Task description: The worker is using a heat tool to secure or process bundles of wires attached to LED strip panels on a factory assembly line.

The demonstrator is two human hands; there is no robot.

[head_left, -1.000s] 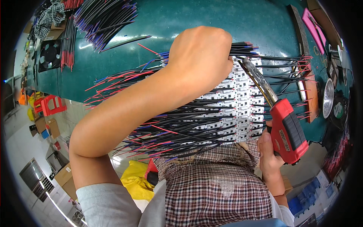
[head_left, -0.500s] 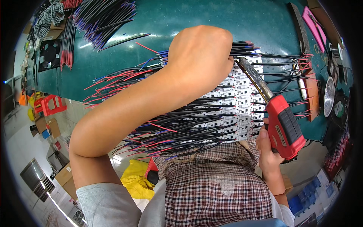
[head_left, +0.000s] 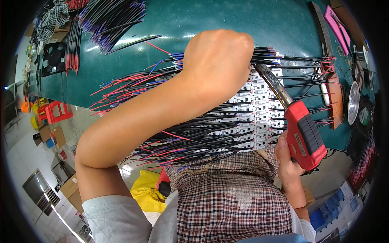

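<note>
Since a second ago the red electric screwdriver (head_left: 302, 131) has slid lower and nearer the person, its metal shaft still slanting up toward the left hand (head_left: 219, 60), which has barely shifted. That hand's fingers are curled shut into a fist over the top rows of white terminal blocks (head_left: 259, 117); what they pinch is hidden under the knuckles. Right hand (head_left: 288, 162) has its fingers wrapped tight round the screwdriver's grip, near the bench's close edge. Black wires with red and blue tips (head_left: 162, 141) fan out from both sides of the blocks across the green bench (head_left: 210, 20). More wire bundles (head_left: 109, 16) lie at the far left corner, beside a small black fan (head_left: 54, 58)
</note>
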